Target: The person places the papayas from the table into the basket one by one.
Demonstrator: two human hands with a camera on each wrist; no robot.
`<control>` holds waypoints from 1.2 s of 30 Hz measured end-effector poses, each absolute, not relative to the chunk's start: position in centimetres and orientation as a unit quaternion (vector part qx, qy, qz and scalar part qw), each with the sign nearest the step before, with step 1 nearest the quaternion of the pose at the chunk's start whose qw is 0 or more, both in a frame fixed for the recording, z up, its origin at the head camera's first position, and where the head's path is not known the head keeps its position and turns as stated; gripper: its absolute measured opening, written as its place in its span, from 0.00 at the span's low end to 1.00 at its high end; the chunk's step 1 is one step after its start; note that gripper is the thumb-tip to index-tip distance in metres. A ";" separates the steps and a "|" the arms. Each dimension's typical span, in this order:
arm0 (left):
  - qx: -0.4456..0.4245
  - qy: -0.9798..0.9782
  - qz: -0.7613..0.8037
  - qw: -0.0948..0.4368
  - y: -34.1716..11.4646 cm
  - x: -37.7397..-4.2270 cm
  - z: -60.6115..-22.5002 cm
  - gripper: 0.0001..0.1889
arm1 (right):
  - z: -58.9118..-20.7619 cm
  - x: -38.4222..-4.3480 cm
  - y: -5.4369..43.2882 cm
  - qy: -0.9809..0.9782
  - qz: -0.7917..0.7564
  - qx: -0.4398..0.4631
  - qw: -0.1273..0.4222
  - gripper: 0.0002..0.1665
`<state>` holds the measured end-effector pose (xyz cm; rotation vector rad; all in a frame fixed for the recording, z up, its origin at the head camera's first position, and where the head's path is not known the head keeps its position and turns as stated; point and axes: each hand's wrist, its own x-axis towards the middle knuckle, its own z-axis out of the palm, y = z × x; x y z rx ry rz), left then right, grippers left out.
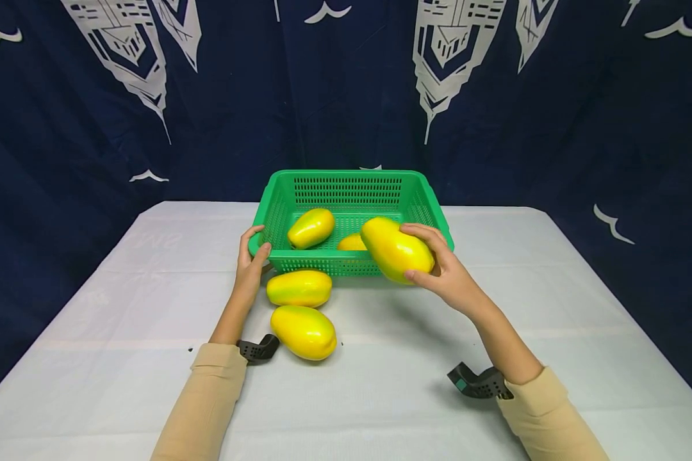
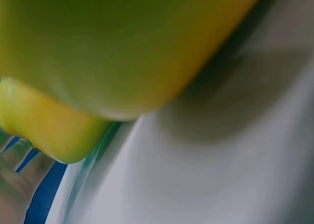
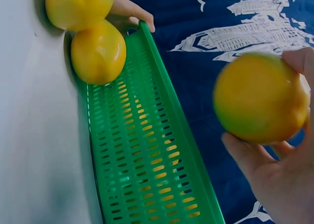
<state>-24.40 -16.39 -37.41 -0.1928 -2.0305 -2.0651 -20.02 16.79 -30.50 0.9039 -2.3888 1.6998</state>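
My right hand (image 1: 451,276) grips a yellow papaya (image 1: 393,248) by its right end, with the thumb below and fingers over the top. It holds the fruit above the near right rim of a green plastic basket (image 1: 305,259). My left hand (image 1: 250,261) holds that basket's near left corner, fingers and thumb at the rim. Inside lie a papaya (image 1: 313,227) and another papaya (image 1: 352,242), partly hidden by the near wall and the held fruit. The right wrist view shows the held papaya (image 3: 257,98) between thumb and fingers.
In front of the basket, a greenish-yellow papaya (image 1: 300,289) and a second papaya (image 1: 304,333) lie on the white-covered table (image 1: 380,410), beside my left forearm. A dark blue curtain (image 1: 346,89) with white drawings hangs behind the table.
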 end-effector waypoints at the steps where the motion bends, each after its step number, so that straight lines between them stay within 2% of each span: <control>1: -0.066 -0.696 -0.706 0.119 -16.3 -24.2 -37.2 0.25 | -30.5 -20.1 16.9 -0.781 0.554 0.282 0.052 0.35; 6: -0.066 -0.702 -0.699 0.119 -16.0 -23.5 -36.5 0.26 | -30.4 -20.5 17.2 -0.779 0.580 0.205 0.122 0.36; 15: -0.060 -0.699 -0.703 0.119 -16.6 -24.8 -37.9 0.26 | -31.2 -21.9 18.2 -0.780 0.585 0.136 0.179 0.39; 22: -0.067 -0.703 -0.698 0.122 -16.0 -23.5 -36.5 0.26 | -31.9 -22.6 18.5 -0.796 0.561 0.121 0.192 0.39; 36: -0.065 -0.702 -0.699 0.122 -16.0 -23.5 -36.4 0.26 | -32.9 -23.3 18.6 -0.819 0.517 0.100 0.228 0.39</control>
